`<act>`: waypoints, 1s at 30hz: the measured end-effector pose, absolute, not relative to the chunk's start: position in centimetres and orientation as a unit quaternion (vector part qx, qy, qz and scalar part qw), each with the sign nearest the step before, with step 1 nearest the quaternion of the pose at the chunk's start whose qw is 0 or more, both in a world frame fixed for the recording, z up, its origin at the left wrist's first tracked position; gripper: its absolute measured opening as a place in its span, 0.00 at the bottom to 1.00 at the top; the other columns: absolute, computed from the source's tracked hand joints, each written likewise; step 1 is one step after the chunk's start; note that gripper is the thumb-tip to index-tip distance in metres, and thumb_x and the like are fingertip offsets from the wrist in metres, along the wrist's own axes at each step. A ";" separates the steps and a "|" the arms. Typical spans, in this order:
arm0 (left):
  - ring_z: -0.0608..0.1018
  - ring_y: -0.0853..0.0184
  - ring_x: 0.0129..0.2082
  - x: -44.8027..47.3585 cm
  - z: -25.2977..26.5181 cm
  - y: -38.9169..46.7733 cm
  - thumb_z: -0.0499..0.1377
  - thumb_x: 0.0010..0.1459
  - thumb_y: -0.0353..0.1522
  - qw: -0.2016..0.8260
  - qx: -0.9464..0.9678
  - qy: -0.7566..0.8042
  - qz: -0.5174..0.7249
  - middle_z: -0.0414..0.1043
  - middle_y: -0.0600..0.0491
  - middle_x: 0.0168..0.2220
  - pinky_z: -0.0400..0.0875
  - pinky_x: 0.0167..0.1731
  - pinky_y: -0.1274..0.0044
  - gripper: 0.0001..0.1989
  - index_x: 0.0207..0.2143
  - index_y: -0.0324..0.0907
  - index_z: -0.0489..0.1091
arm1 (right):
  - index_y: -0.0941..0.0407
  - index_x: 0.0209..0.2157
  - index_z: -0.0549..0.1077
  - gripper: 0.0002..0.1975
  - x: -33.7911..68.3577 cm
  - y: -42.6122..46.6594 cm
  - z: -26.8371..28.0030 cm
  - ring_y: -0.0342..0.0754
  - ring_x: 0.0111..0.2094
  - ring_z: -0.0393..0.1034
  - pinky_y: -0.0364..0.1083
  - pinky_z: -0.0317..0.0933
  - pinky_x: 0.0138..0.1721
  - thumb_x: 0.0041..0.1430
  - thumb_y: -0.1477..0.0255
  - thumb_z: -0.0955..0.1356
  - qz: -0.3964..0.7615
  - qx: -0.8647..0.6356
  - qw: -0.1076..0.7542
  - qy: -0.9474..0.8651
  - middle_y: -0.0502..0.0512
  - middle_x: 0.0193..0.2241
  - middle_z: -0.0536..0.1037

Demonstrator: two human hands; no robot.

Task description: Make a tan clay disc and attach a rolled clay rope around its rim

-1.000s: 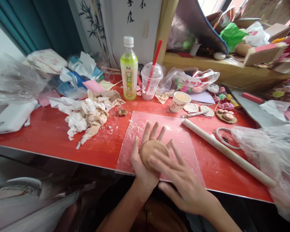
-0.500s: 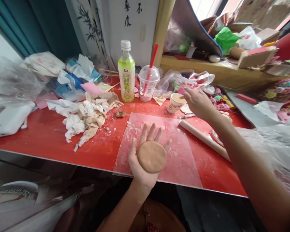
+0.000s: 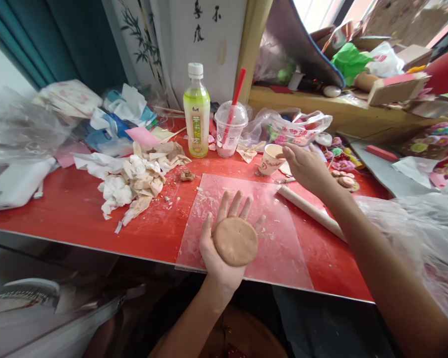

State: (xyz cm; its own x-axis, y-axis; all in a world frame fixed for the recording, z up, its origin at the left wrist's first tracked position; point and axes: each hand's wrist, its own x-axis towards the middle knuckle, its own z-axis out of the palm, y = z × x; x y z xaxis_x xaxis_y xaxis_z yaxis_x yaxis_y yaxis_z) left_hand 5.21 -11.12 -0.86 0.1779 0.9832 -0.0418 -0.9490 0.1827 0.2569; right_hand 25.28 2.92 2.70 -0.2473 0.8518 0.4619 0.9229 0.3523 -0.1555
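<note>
held a round clay-like disc (image 3: 235,241) on the wide-spread left hand (image 3: 222,270), near the clear sheet (image 3: 278,261), had the right hand (image 3: 305,168) at the paper cup (image 3: 271,162), could not tell its grip

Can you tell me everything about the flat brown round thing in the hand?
The disc is tan-brown, roundish and flat, with a rounded edge. It looks like clay or dough, mostly smooth with a few small marks. It lies on the upturned palm of the left hand, face up, against the clear sheet in this view. The right hand isn't touching it.
</note>
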 end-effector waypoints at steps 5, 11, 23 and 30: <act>0.56 0.57 0.64 5.3 -1.0 -11.0 0.39 0.64 0.44 0.760 0.090 0.092 0.637 0.56 0.52 0.63 0.58 0.57 0.57 0.25 0.59 0.47 0.58 | 0.55 0.54 0.64 0.20 22.0 -5.4 3.5 0.53 0.56 0.64 0.65 0.41 0.61 0.68 0.66 0.52 -0.076 -0.518 0.260 -0.811 0.58 0.50 0.74; 0.54 0.60 0.65 5.3 -1.1 -11.0 0.39 0.64 0.44 0.766 0.096 0.109 0.626 0.54 0.54 0.64 0.54 0.60 0.63 0.26 0.60 0.47 0.56 | 0.63 0.59 0.56 0.22 19.2 -13.5 0.9 0.47 0.63 0.51 0.56 0.26 0.66 0.68 0.69 0.55 0.029 -0.373 0.201 -0.905 0.57 0.57 0.68; 0.56 0.60 0.64 5.3 -1.2 -11.1 0.39 0.64 0.43 0.763 0.087 0.100 0.632 0.56 0.53 0.63 0.54 0.60 0.62 0.25 0.58 0.47 0.59 | 0.63 0.58 0.58 0.21 18.3 -14.1 -0.4 0.48 0.62 0.53 0.58 0.27 0.66 0.66 0.71 0.57 0.027 -0.369 0.254 -0.893 0.56 0.53 0.72; 0.55 0.60 0.65 5.2 -1.3 -11.0 0.40 0.64 0.43 0.771 0.075 0.085 0.627 0.54 0.54 0.64 0.52 0.61 0.61 0.24 0.59 0.47 0.58 | 0.63 0.57 0.61 0.20 18.3 -13.3 0.1 0.48 0.62 0.54 0.58 0.27 0.66 0.66 0.70 0.58 -0.001 -0.371 0.255 -0.893 0.56 0.51 0.74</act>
State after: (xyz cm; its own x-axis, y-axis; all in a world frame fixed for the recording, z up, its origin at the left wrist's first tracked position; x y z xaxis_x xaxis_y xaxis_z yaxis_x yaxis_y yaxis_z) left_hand 5.20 -11.05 -1.25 0.2002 0.9791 -0.0364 -0.9536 0.2032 0.2220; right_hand 18.26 -13.30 0.13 -0.5948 0.6625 0.4553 0.6633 0.7245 -0.1876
